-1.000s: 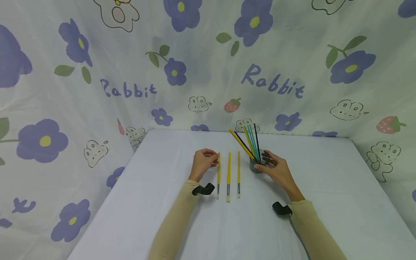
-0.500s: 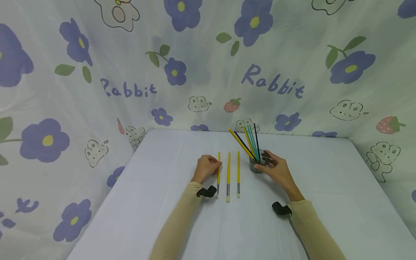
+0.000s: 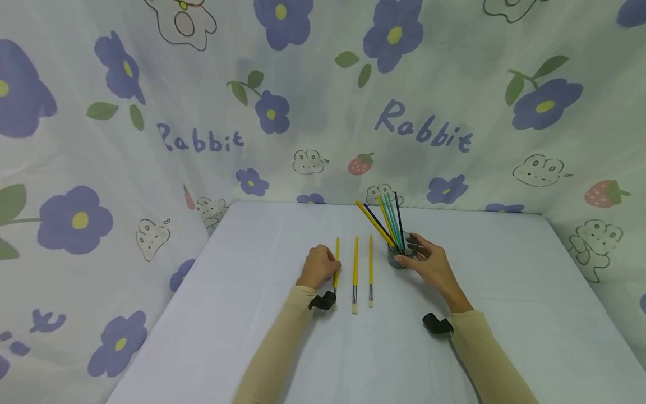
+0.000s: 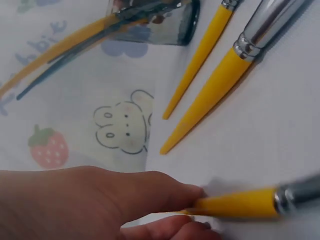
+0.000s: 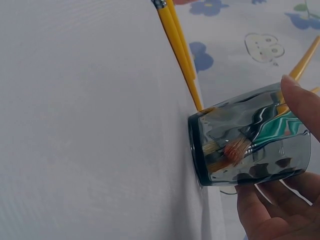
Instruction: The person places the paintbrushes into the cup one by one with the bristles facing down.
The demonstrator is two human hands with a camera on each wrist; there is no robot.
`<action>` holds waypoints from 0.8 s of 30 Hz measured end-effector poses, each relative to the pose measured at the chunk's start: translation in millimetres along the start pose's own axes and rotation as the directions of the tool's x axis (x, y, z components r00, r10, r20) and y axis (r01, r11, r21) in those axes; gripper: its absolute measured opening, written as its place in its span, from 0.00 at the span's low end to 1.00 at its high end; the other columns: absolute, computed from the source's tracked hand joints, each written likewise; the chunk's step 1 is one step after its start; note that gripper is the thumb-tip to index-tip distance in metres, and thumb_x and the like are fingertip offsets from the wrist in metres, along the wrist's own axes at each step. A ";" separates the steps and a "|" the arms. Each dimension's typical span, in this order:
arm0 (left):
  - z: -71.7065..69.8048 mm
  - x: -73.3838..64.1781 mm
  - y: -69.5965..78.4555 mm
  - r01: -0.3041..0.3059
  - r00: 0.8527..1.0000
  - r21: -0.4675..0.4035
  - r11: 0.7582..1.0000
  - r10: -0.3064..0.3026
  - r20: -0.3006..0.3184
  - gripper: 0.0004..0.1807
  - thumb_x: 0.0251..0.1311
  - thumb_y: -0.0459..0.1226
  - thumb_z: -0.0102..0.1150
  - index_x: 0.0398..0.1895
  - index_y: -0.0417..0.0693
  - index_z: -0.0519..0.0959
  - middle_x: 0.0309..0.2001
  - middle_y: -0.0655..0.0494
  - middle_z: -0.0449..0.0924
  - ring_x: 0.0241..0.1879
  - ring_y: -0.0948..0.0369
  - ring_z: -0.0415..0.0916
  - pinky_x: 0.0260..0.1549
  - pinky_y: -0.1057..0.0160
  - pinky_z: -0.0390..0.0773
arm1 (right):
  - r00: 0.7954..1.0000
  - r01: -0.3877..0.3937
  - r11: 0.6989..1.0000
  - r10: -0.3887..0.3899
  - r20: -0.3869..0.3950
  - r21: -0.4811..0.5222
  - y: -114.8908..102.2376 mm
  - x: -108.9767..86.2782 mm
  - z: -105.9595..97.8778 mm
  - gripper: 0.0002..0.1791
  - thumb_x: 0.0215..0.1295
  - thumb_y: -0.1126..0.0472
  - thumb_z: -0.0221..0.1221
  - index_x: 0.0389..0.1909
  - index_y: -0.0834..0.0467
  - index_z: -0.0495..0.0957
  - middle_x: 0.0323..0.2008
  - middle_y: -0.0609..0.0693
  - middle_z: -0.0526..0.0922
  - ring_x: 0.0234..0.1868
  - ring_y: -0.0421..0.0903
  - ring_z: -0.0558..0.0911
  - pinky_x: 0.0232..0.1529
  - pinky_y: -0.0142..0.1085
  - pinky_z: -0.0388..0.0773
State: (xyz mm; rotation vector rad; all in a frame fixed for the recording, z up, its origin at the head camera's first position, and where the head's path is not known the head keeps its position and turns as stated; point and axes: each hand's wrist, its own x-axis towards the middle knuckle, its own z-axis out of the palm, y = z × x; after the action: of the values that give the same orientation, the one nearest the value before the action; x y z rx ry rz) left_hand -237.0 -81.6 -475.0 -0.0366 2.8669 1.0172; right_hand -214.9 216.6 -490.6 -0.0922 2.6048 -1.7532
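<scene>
My left hand (image 3: pixel 319 268) pinches the leftmost yellow paintbrush (image 3: pixel 337 247) between thumb and fingers, partway along its handle. In the left wrist view, that handle (image 4: pixel 240 203) sticks out from the fingertips toward its metal ferrule. Beside it on the white table lie two more yellow paintbrushes, a wide one (image 3: pixel 355 264) and a thinner one (image 3: pixel 370 264), bristles toward me. My right hand (image 3: pixel 429 264) holds a dark, see-through glass (image 5: pixel 240 137), thumb on one side and fingers on the other. Several brushes (image 3: pixel 391 219) stand bristles-down in it, with yellow, teal and dark handles.
The white tabletop (image 3: pixel 530 280) runs back to a hanging curtain (image 3: pixel 323 112) printed with flowers, rabbits and strawberries. A black wrist mount (image 3: pixel 323 301) sits at the left sleeve, close to the pinched brush, and another mount (image 3: pixel 437 325) at the right sleeve.
My left hand has moved down along the leftmost paintbrush and pinched it, and its brush has shifted slightly left. The right hand and the glass have stayed in place.
</scene>
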 end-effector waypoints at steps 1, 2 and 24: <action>-1.1 -0.2 0.6 -0.002 1.000 0.027 1.000 0.002 0.007 0.08 0.59 0.34 0.69 0.28 0.40 0.80 0.28 0.50 0.80 0.23 0.60 0.75 0.20 0.69 0.72 | 1.000 0.003 1.000 -0.003 0.000 -0.001 0.1 0.4 -0.2 0.54 0.59 0.44 0.74 0.81 0.58 0.58 0.74 0.64 0.69 0.77 0.62 0.68 0.74 0.45 0.71; -2.3 -0.2 1.3 0.000 1.000 0.055 0.998 -0.001 0.017 0.08 0.59 0.34 0.69 0.27 0.40 0.80 0.28 0.50 0.80 0.23 0.60 0.75 0.20 0.69 0.72 | 1.000 0.006 1.000 -0.006 0.001 0.000 0.0 0.7 -0.4 0.54 0.59 0.44 0.74 0.80 0.58 0.58 0.74 0.63 0.69 0.77 0.62 0.69 0.74 0.45 0.71; -34.6 10.7 -30.3 0.122 0.962 -0.493 0.861 0.019 0.273 0.14 0.64 0.32 0.63 0.50 0.34 0.79 0.37 0.45 0.88 0.30 0.59 0.87 0.34 0.62 0.89 | 1.000 -0.030 0.999 0.030 0.006 0.010 2.8 1.7 0.4 0.55 0.59 0.44 0.75 0.81 0.57 0.57 0.75 0.62 0.68 0.78 0.61 0.67 0.74 0.45 0.70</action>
State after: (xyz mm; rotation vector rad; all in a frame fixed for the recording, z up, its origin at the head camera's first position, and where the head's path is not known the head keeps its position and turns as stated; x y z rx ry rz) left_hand -248.9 -126.8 -468.5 -0.0133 2.2727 1.5979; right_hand -216.7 217.1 -493.2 -0.0574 2.5793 -1.7534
